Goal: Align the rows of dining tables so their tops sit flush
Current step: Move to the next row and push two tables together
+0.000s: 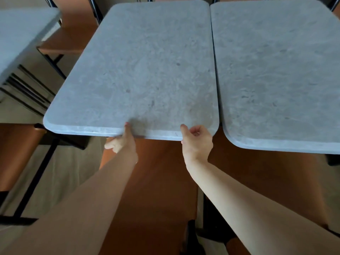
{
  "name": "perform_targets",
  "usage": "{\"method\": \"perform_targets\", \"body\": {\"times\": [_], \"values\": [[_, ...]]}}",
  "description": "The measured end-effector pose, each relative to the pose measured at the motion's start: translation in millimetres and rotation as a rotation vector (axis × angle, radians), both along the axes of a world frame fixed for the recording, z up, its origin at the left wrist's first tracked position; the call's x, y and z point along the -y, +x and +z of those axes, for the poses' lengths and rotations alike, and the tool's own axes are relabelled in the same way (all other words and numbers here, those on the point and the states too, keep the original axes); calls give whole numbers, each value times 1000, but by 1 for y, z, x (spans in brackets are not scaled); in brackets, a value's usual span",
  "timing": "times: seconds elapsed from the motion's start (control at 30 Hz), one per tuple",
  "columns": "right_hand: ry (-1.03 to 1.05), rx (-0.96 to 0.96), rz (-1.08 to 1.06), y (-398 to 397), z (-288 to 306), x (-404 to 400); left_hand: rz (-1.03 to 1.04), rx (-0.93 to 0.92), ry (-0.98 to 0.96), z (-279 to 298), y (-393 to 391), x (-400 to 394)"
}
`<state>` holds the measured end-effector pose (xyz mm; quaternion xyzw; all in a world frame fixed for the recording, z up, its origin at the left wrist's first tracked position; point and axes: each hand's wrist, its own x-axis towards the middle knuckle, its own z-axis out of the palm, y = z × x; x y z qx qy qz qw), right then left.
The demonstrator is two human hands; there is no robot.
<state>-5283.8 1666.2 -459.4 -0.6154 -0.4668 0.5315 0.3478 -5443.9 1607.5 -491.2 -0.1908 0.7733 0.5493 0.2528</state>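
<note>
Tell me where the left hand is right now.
In the head view, the left hand grips the near edge of the middle table, left of the right hand.

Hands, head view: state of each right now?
Left hand: closed on the near edge of the middle table top, thumb on top.
Right hand: closed on the same edge, nearer its right corner.

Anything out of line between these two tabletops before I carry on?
Yes. The near edge of the held table sits farther from the camera than that of the right table, so the fronts are stepped. A thin dark gap runs between them. Left hand and right hand grip the near edge.
</note>
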Motion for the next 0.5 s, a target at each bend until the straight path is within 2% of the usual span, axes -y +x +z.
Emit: {"method": "perform_targets", "body": {"times": [0.07,0.17,0.3,0.4,0.5], "values": [[-145,-36,-75,-2,-4,1,32,133,180,6,2,-2],[-291,-147,-101,-2,-6,2,-74,200,276,13,7,-5],[-556,-231,-128,0,3,4,-62,278,382,15,-1,1],[-742,-319,-85,-5,1,8,-26,329,453,17,-12,6],[-795,-397,0,-13,-6,5,-12,387,538,15,-16,10]]}}
